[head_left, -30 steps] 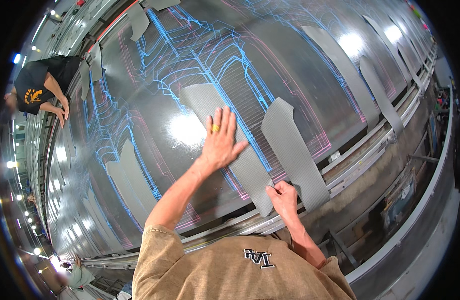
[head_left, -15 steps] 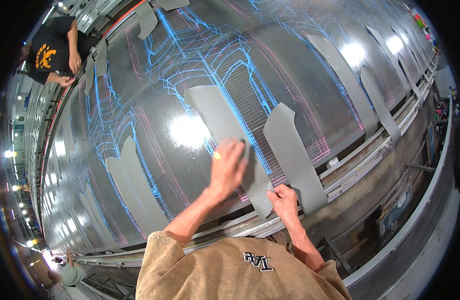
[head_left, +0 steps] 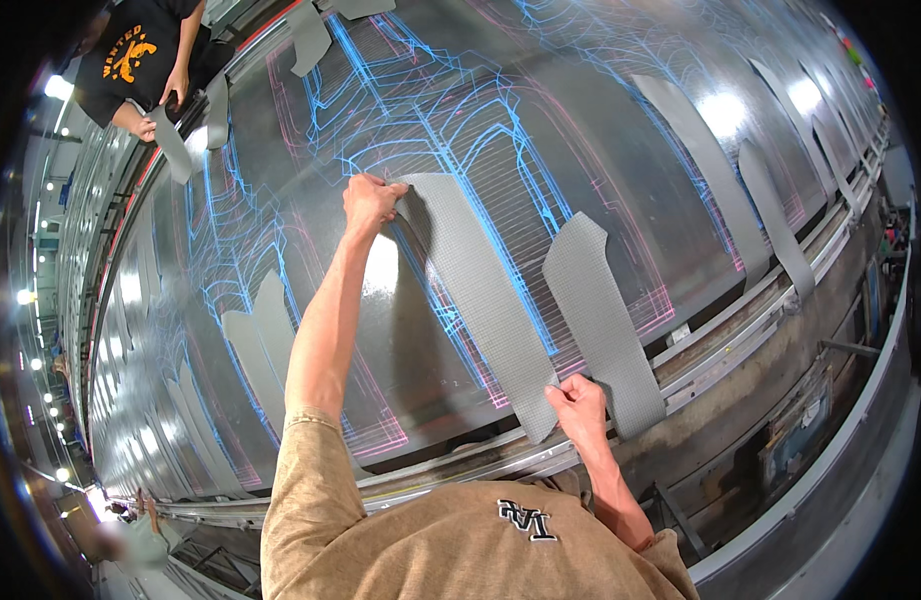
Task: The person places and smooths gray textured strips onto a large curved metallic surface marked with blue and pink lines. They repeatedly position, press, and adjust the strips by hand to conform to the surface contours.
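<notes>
A long grey textured fabric panel [head_left: 475, 290] lies slantwise on the dark table [head_left: 365, 340] in front of me. At its far left corner, my left hand [head_left: 373, 203] pinches the edge with arm stretched out. My right hand [head_left: 580, 408] is closed on the near right edge of the same panel, by the table's border. Beside it to the right lies a second grey fabric panel [head_left: 602, 310] with a notched far end; its near end hangs over the rail. Blue and pink lines [head_left: 435, 135] mark the table surface, partly under the panels.
More grey panels [head_left: 255, 345] lie at left, and others [head_left: 695, 165] at far right. A metal rail [head_left: 725, 340] runs along the near edge. Across the table, a co-worker in a black shirt [head_left: 130, 55] holds a grey piece [head_left: 170, 145]. Another person [head_left: 145, 540] stands at lower left.
My left hand has gone from the panel's middle to its far left corner and grips it. My right hand keeps its hold. The co-worker now has a grey piece raised.
</notes>
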